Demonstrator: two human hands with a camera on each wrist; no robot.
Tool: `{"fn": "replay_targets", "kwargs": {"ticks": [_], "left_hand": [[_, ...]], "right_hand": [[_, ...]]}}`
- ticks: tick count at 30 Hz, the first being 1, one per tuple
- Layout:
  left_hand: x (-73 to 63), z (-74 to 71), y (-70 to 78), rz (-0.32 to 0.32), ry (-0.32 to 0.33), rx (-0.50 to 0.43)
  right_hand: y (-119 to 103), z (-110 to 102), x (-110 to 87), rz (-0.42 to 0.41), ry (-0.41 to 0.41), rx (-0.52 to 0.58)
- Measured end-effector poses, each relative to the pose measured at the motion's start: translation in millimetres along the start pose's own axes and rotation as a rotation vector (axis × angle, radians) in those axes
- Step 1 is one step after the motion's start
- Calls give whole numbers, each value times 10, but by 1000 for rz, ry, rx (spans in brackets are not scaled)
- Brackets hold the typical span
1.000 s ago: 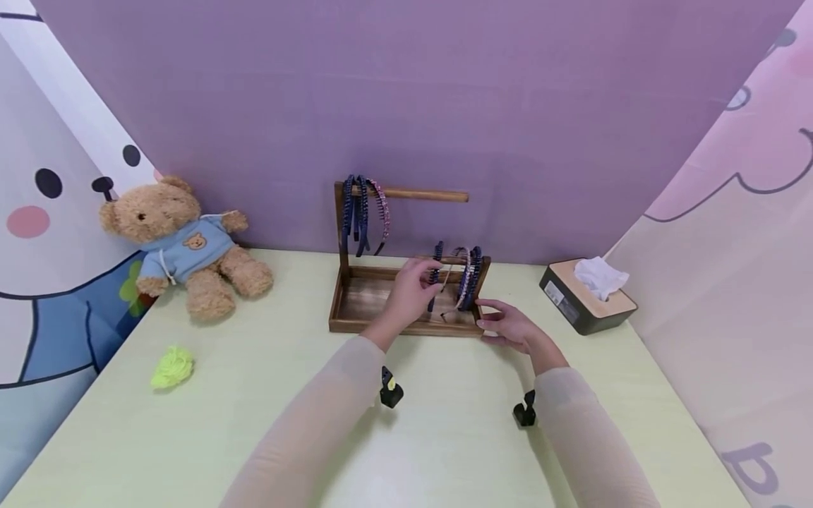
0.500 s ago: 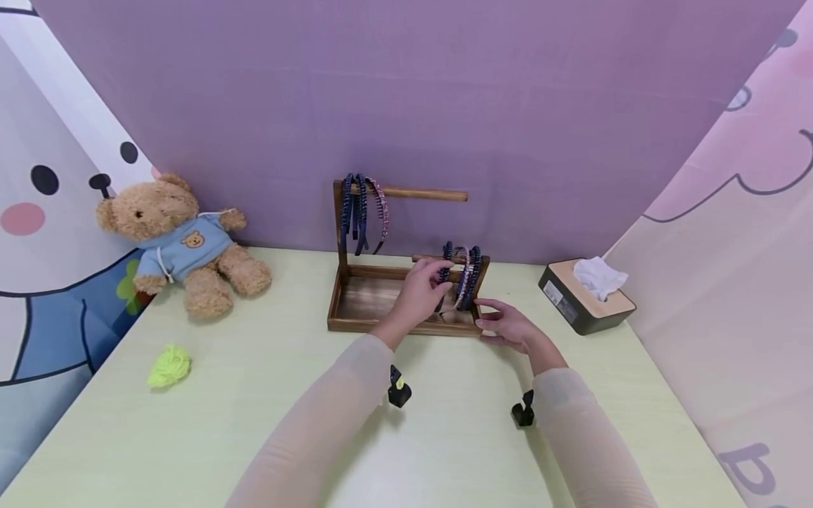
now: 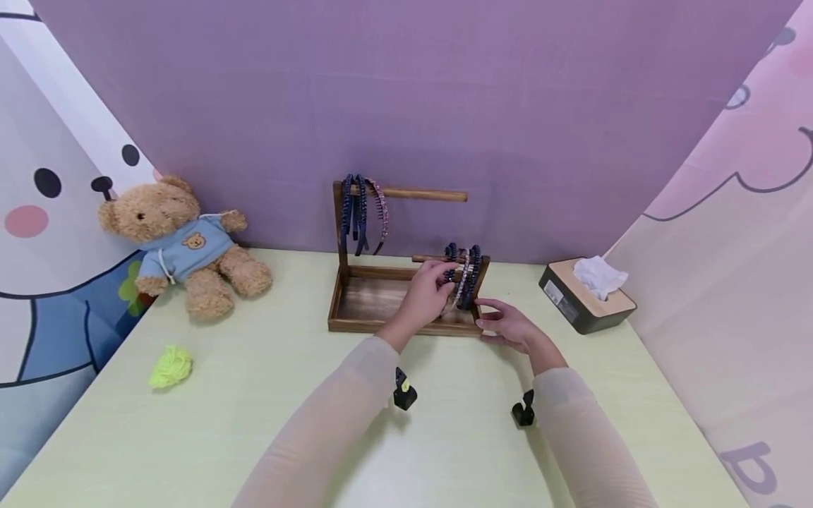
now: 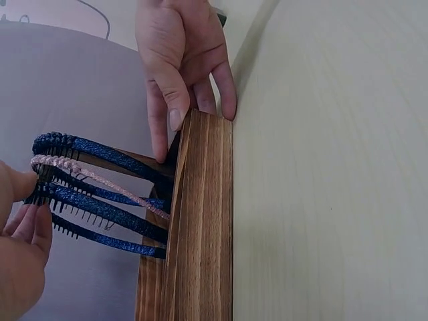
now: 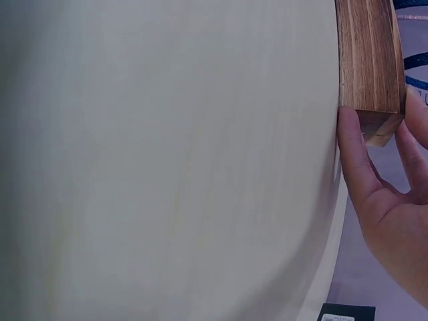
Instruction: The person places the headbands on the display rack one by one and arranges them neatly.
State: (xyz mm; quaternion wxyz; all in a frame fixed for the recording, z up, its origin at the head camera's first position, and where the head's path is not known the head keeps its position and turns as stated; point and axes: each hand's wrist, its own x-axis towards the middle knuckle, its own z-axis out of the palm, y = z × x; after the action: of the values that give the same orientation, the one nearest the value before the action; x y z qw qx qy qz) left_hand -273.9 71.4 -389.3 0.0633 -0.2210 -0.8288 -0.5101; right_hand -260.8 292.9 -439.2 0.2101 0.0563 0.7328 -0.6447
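A wooden headband stand (image 3: 356,326) has a tray base and two pegs. On its lower peg hang navy headbands (image 3: 475,268) and a pale pink headband (image 3: 464,279) close together near the right post. My left hand (image 3: 422,293) pinches the nearest navy headband (image 4: 110,212) by its curved top, thumb on one side and fingers on the other. My right hand (image 3: 508,324) grips the tray's front right corner; in the right wrist view its fingers (image 5: 360,164) lie around the wooden end. The left hand hides part of the headbands in the head view.
On the upper peg (image 3: 432,194) hang navy headbands (image 3: 356,212) and a pink one (image 3: 381,212) at the left end. A teddy bear (image 3: 187,243) sits at the left, behind a yellow-green yarn bundle (image 3: 171,367). A tissue box (image 3: 587,296) stands at the right.
My left hand has moved right along the lower peg with the navy headband, bringing it up beside the pale pink one. The pink headband stands closer to the others. My right hand has stayed put.
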Motion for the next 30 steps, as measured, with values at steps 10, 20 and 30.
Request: {"fn": "replay_targets", "kwargs": {"ticks": [10, 20, 30], "left_hand": [[13, 4, -63, -7, 12, -90], [32, 2, -120, -37, -1, -172], [-211, -305, -202, -35, -18, -255]], "right_hand": [[-2, 3, 4, -9, -1, 1], [9, -4, 10, -13, 7, 1], [-81, -62, -116, -243, 209, -433]]}}
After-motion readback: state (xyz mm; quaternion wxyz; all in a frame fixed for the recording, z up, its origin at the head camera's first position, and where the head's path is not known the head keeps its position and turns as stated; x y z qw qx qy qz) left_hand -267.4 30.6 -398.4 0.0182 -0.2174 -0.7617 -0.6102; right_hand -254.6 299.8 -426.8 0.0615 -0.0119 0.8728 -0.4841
